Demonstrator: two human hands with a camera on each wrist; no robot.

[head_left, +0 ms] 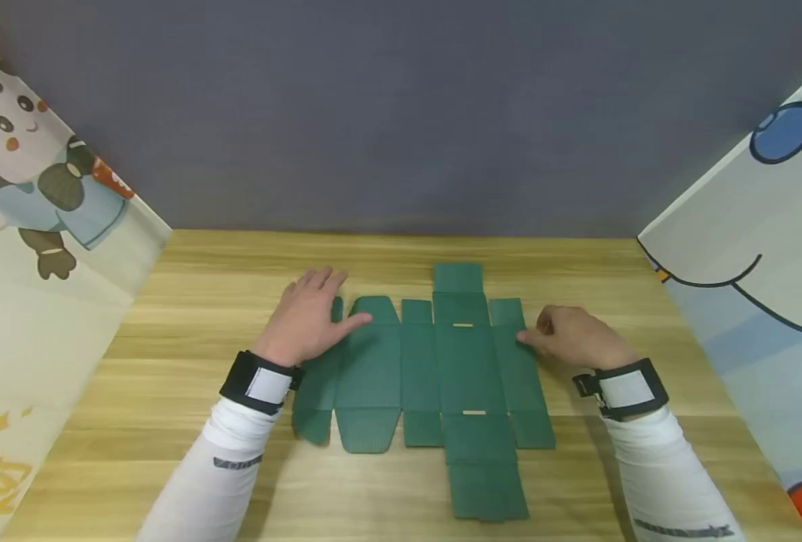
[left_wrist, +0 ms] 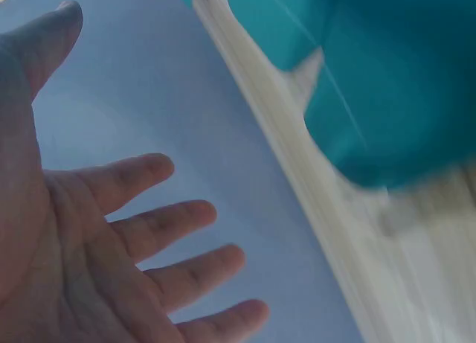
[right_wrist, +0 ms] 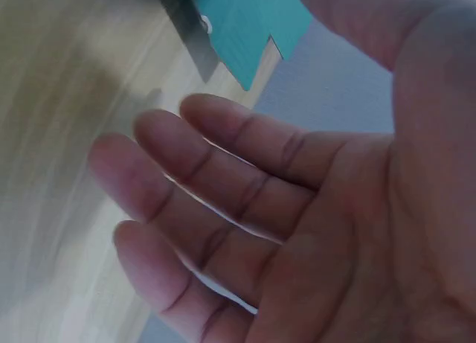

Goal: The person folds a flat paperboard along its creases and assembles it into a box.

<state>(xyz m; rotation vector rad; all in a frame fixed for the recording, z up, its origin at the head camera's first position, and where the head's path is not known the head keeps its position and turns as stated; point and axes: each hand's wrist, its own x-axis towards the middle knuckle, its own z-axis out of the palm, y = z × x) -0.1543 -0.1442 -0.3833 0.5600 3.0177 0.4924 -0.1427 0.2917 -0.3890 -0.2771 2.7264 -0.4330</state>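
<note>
Green corrugated cardboard blank point(head_left: 470, 369): from afar, my head view shows it lying flat, creased and flapped, with two narrow slots, on the pale yellow wood-grain desk point(head_left: 387, 489), near the far edge and well inside both side edges.
Bare left hand point(head_left: 306, 324): wide, fingers stretched toward the desk's far edge, over the blank's left end; whether it touches, I can't tell.
Bare right hand point(head_left: 580, 339): thumb tip at the blank's right edge, fingers loosely bent; I see no grip.
Flaps and creases: I judge this early; the blank is laid out, no flap stands raised, so all folding looks left to do.
Left wrist camera: I see a bare palm, fingers splayed, the blank blurred beyond, a smooth blue-grey wall point(left_wrist: 178, 82) past the desk's edge.
Right wrist camera: fingers extended, nothing against the palm; the thumb overlaps the blank, contact unclear to me.
</note>
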